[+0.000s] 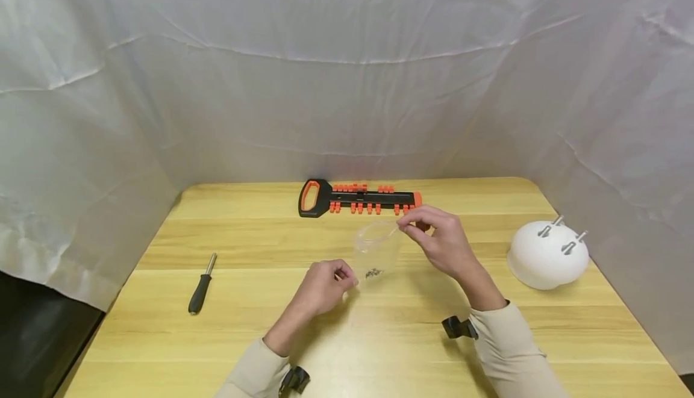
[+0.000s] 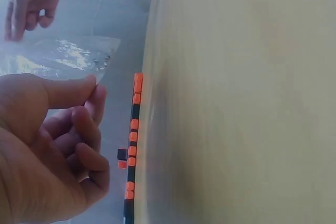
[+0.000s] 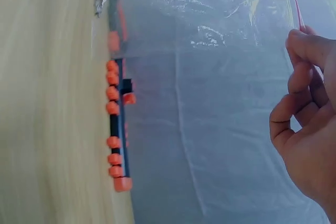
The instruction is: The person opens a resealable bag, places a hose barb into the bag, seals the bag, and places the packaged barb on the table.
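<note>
A clear plastic zip bag hangs open-mouthed over the table between both hands. Small silvery metal pieces are gathered at its bottom; their kind is too small to make out. My right hand pinches the bag's top edge between thumb and forefinger, and the red-lined rim shows in the right wrist view. Lower down, my left hand pinches the bottom corner with thumb and forefinger, its other fingers curled in.
Beyond the bag lies a black rack with orange clips and a looped handle. On the left is a black-handled screwdriver-like tool. A white rounded object with metal posts sits at right. Grey fabric encloses the wooden table.
</note>
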